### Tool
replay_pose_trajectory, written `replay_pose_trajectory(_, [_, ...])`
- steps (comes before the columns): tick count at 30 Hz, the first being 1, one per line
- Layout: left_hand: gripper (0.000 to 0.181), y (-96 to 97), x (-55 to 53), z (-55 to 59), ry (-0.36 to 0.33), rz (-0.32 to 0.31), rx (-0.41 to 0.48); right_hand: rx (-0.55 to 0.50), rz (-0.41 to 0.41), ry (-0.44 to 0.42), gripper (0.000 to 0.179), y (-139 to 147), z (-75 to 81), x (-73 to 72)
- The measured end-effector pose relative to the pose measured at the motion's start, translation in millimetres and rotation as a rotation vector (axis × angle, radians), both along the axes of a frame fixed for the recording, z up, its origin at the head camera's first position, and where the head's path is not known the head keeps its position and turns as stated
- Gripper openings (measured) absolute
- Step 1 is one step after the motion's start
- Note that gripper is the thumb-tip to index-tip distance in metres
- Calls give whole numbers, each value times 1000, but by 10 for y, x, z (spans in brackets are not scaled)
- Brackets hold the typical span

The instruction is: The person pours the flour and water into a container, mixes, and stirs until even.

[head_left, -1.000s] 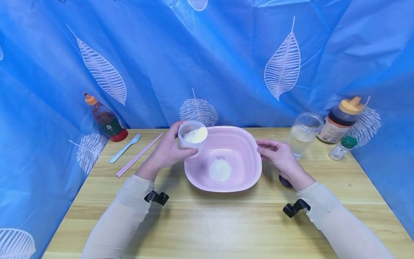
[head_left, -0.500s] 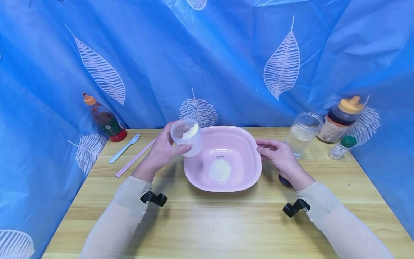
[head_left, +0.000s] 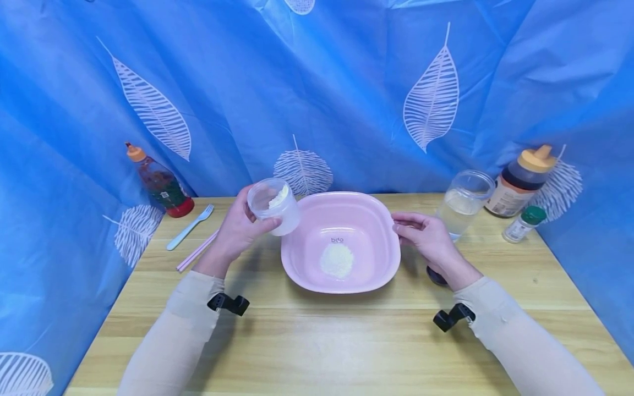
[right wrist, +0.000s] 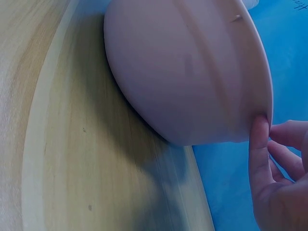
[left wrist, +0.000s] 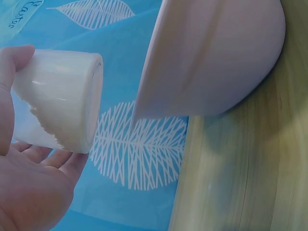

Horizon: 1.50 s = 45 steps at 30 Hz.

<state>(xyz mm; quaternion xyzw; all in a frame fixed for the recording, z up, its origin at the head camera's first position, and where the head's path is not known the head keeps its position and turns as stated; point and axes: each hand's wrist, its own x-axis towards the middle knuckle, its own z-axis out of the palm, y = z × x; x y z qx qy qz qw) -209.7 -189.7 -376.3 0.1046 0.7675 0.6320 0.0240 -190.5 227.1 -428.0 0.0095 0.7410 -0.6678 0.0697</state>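
Observation:
A clear plastic jar (head_left: pixel 286 215) with white powder clinging inside is gripped by my left hand (head_left: pixel 241 228), thumb on the near side. In the left wrist view the fingers curl round the jar (left wrist: pixel 62 91), which is held up off the table. Just to its right stands a pink basin (head_left: pixel 369 258) with a round heap of white powder (head_left: pixel 337 261) on its floor. My right hand (head_left: pixel 427 237) pinches the basin's right rim between thumb and fingers. The right wrist view shows that pinch on the basin (right wrist: pixel 192 72) up close.
Behind the right hand stands a clear jar of liquid (head_left: pixel 458 214), with a dark round object (head_left: pixel 437 276) beside the wrist. A dark sauce bottle (head_left: pixel 520 184) and green-capped shaker (head_left: pixel 524 224) sit farther right. At left are a red sauce bottle (head_left: pixel 165 187), blue fork (head_left: pixel 190 227) and pink chopsticks (head_left: pixel 197 251).
My left hand has drawn the jar leftward, from above the basin's left rim to its outer side, and tipped it more upright. The right hand and basin stay put.

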Motion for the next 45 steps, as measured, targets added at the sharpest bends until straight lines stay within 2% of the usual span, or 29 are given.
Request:
replay_pose_trajectory(10, [88,-170,-13,-24,-2,90,-35,-19,-1,-2,50,-12,-1,14])
replay_pose_trajectory(22, [97,-393,-86,-84,-90,170,-99,-15,-9,-1,50,-16,0,30])
replay_pose_trajectory(31, [103,-558,-195,-244,-125,228,-200,-36,-1,8,50,-15,-14,18])
replay_pose_trajectory(37, [104,-626,-266,-372,-172,256,-244,-36,3,5,50,-14,-13,16])
replay_pose_trajectory(45, [102,-667,-415,-563,-148,259,-290,-33,1,1,51,-12,-4,25])
